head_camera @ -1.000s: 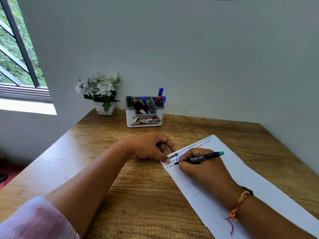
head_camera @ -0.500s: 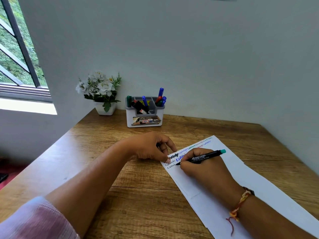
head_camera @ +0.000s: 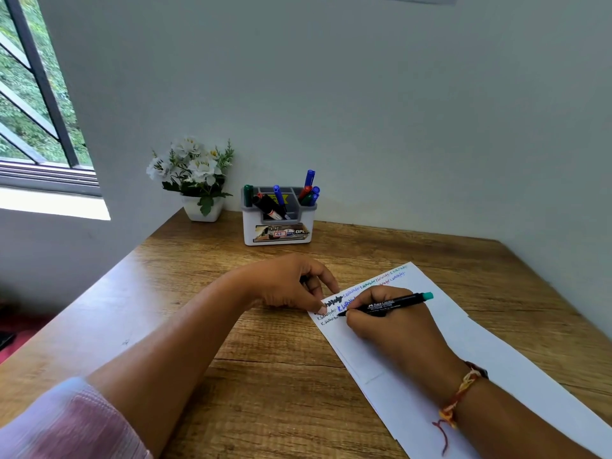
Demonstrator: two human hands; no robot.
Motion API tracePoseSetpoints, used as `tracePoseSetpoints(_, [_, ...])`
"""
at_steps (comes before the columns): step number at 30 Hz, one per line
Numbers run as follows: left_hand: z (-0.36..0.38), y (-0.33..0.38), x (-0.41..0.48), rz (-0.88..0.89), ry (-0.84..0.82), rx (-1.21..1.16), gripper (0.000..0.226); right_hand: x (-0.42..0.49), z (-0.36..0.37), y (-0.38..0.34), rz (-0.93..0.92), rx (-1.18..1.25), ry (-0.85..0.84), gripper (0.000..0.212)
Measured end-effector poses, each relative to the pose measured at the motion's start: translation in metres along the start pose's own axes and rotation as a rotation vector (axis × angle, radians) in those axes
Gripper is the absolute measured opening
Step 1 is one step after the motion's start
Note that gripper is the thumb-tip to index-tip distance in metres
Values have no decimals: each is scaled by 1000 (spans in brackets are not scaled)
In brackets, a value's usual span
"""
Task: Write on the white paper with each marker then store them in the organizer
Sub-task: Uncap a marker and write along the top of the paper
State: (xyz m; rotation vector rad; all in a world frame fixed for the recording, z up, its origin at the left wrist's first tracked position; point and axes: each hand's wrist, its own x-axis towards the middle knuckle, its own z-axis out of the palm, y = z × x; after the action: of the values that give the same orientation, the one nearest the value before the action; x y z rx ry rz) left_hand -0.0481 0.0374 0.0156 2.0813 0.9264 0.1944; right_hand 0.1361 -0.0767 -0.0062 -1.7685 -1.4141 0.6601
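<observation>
The right hand point(head_camera: 387, 323), at centre right of the frame, has thumb and fingers clamped round a black marker point(head_camera: 394, 303). The teal end tilts up to the right and the tip is down on the white paper point(head_camera: 480, 352), beside the lowest line of writing. That low slant is an ordinary writing grip, so I take it this marker is having its turn.

Just left of it, the left hand point(head_camera: 284, 283) lies with its fingers curled under and one fingertip pressed on the sheet's near-left corner, probably to stop the sheet sliding under the strokes. There is something dark among the fingers (a cap, perhaps), but I cannot tell whether they hold anything.

The paper runs at an angle to the lower right across the wooden table point(head_camera: 265, 376). The organizer point(head_camera: 251, 226) sits at upper centre against the wall, well apart from the hands, with several markers point(head_camera: 309, 180) standing in its compartments. A pot of white flowers point(head_camera: 202, 208) stands to its left.
</observation>
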Motion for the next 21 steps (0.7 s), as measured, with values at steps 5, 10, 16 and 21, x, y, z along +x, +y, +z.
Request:
tracePoseSetpoints(5, [-1,0,1,6,-7,15,38,0,-2,0,18,5,-2,2])
tracePoseSetpoints(10, [-1,-1,1,5,-13,7,37,-1,-2,-1,17,-2,-4,1])
tracePoseSetpoints(16, [-1,1,0,-4,-14,16,37,0,-2,-1,36,-3,3,1])
tracePoseSetpoints(21, [0,2,0,-2,-8,13,37,0,-2,-2,39,-23,1,2])
